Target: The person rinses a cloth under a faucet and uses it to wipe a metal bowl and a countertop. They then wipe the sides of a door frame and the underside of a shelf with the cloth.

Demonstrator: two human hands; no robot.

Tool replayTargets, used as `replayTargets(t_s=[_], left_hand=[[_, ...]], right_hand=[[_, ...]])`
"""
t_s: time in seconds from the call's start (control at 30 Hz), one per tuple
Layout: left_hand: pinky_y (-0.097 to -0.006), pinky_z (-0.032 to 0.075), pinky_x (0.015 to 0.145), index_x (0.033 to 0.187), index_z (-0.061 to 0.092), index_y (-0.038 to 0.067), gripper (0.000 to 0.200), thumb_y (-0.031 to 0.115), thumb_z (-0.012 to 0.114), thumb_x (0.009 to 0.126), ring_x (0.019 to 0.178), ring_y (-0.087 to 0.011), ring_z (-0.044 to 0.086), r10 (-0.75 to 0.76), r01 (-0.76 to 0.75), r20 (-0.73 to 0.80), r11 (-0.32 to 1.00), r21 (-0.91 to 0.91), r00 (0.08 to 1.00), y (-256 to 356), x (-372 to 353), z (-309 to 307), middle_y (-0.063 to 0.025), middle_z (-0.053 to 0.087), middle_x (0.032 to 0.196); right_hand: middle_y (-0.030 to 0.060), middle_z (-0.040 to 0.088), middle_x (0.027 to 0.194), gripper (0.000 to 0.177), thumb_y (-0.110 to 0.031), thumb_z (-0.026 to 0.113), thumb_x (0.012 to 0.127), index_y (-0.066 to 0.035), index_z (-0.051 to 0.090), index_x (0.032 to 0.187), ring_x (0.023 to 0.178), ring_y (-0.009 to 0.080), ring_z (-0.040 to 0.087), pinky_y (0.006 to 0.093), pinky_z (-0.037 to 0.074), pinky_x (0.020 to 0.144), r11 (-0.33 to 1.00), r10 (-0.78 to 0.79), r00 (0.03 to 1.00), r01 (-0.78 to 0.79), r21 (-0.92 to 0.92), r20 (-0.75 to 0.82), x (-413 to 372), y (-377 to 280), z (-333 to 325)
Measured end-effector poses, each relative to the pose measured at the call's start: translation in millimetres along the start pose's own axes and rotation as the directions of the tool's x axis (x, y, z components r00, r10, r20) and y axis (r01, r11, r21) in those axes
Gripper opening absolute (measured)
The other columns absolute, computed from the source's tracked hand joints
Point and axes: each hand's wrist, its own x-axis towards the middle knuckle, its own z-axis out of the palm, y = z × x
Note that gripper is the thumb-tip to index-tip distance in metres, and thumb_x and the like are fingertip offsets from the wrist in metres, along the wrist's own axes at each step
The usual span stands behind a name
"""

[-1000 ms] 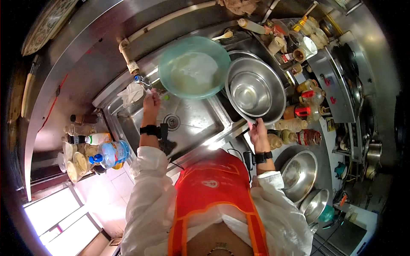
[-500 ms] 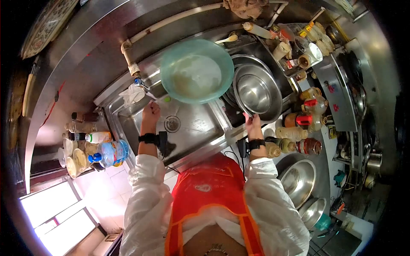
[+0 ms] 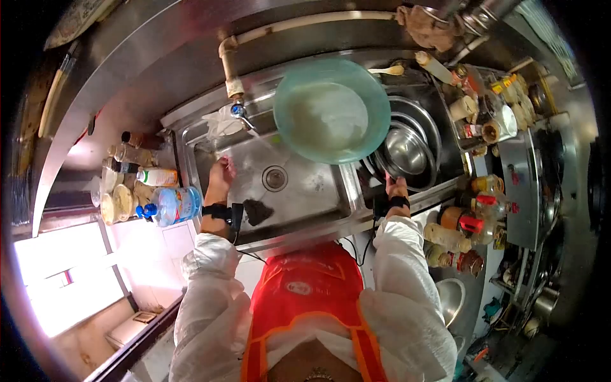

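Observation:
My right hand [image 3: 396,186] grips the near rim of a small steel bowl [image 3: 406,151], which lies within larger steel bowls to the right of the sink. My left hand [image 3: 223,170] is over the left part of the steel sink [image 3: 299,207], its fingers curled in and nothing visible in them. Beyond it is a tap [image 3: 238,111] with a blue handle, beside a white crumpled cloth or bag [image 3: 223,122]. A green translucent basin [image 3: 289,137] with cloudy liquid stands at the back of the sink. Near my left wrist lies a dark scrubber or rag [image 3: 258,212].
Several bottles and jars, including a large blue-capped plastic bottle [image 3: 177,206], stand left of the sink. More jars [image 3: 449,237] line the right side, with condiment containers [image 3: 499,124] behind them. A wooden spoon [image 3: 388,70] lies behind the basin. A pipe [image 3: 305,22] runs along the wall.
My view has shifted, so the sink sits further right. The small bowl in my right hand has settled into the larger bowls. My left hand stays over the sink. The dark scrubber shows more fully.

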Motion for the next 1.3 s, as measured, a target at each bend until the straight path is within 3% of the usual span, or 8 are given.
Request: replayTargets(t_s=[0.13, 0.3, 0.53, 0.97, 1.0, 1.03, 1.13, 1.3], left_hand=[[-0.0282, 0.044, 0.059, 0.095, 0.049, 0.006, 0.021, 0.007, 0.049, 0.075, 0.067, -0.0155, 0.051, 0.358, -0.214, -0.181, 0.818, 0.534, 0.916, 1, -3, 27, -0.0080, 0.053, 0.085], [-0.0429, 0.040, 0.083, 0.117, 0.039, 0.005, 0.050, 0.011, 0.059, 0.071, 0.100, -0.0389, 0.044, 0.747, -0.380, 0.383, -0.187, 0.906, 0.544, 19, 47, 40, -0.0213, 0.049, 0.106], [-0.0421, 0.035, 0.091, 0.118, 0.039, 0.010, 0.061, 0.017, 0.068, 0.066, 0.109, -0.0380, 0.040, 0.422, -0.336, 0.371, -0.158, 0.929, 0.827, 19, 98, 47, -0.0202, 0.042, 0.116], [-0.0420, 0.040, 0.085, 0.112, 0.050, 0.011, 0.048, 0.029, 0.060, 0.070, 0.104, -0.0321, 0.044, 0.518, -0.043, 0.344, -0.506, 0.861, 0.783, 49, 123, 52, -0.0108, 0.047, 0.116], [-0.0430, 0.041, 0.080, 0.111, 0.048, 0.008, 0.047, 0.032, 0.059, 0.073, 0.096, -0.0339, 0.048, 0.603, -0.148, 0.542, -0.578, 0.803, 0.585, 40, 124, 38, -0.0137, 0.050, 0.109], [-0.0430, 0.041, 0.080, 0.111, 0.048, 0.008, 0.047, 0.032, 0.059, 0.073, 0.096, -0.0339, 0.048, 0.614, -0.135, 0.515, -0.556, 0.820, 0.599, 26, 137, 27, -0.0137, 0.050, 0.109], [-0.0304, 0.044, 0.063, 0.112, 0.044, 0.001, 0.041, 0.026, 0.053, 0.081, 0.077, -0.0173, 0.055, 0.566, -0.448, 0.001, 0.653, 0.610, 0.825, 8, 99, 47, -0.0093, 0.057, 0.091], [-0.0302, 0.046, 0.066, 0.116, 0.044, 0.003, 0.037, 0.026, 0.042, 0.088, 0.087, -0.0167, 0.053, 0.392, -0.427, 0.219, 0.893, 0.144, 0.894, -18, 4, 57, -0.0078, 0.053, 0.102]], right_hand=[[0.0131, 0.053, 0.108, 0.028, -0.002, 0.043, 0.081, 0.003, 0.048, 0.108, 0.097, 0.0273, 0.053, 0.0389, 0.051, 0.077, 0.997, -0.007, 0.998, 0.012, -0.072, 0.057, -21, 15, 10], [0.0131, 0.053, 0.107, 0.029, -0.003, 0.045, 0.081, 0.003, 0.048, 0.109, 0.097, 0.0270, 0.053, 0.0381, 0.052, 0.076, 0.982, 0.171, 0.980, -0.177, 0.060, 0.104, 16, 3, -21], [0.0032, 0.055, 0.072, 0.008, -0.006, 0.050, 0.068, -0.007, 0.052, 0.076, 0.064, 0.0172, 0.055, 0.0294, 0.051, 0.061, 0.951, -0.117, 0.985, 0.147, -0.272, 0.123, -104, 23, -24], [0.0077, 0.057, 0.078, 0.012, -0.007, 0.047, 0.082, -0.002, 0.053, 0.091, 0.061, 0.0139, 0.055, 0.0236, 0.048, 0.057, 0.668, 0.079, 0.906, 0.262, -0.696, 0.416, -265, 162, 34], [0.0087, 0.058, 0.081, 0.013, -0.007, 0.048, 0.082, -0.001, 0.053, 0.092, 0.063, 0.0145, 0.056, 0.0242, 0.048, 0.058, 0.674, 0.139, 0.915, 0.193, -0.713, 0.379, -268, 175, 36], [0.0090, 0.059, 0.080, 0.014, -0.009, 0.050, 0.082, -0.001, 0.054, 0.092, 0.065, 0.0150, 0.057, 0.0276, 0.049, 0.062, 0.668, 0.192, 0.897, 0.179, -0.722, 0.399, -272, 185, 38], [0.0103, 0.058, 0.086, 0.020, -0.013, 0.051, 0.082, 0.000, 0.052, 0.097, 0.072, 0.0170, 0.058, 0.0314, 0.048, 0.072, 0.639, 0.287, 0.871, 0.136, -0.757, 0.399, -267, 214, 46], [0.0170, 0.037, 0.122, 0.050, -0.029, 0.048, 0.085, -0.003, 0.030, 0.123, 0.107, 0.0306, 0.043, 0.0431, 0.037, 0.092, 0.697, 0.563, 0.667, -0.065, -0.714, 0.489, -264, 245, 119]])
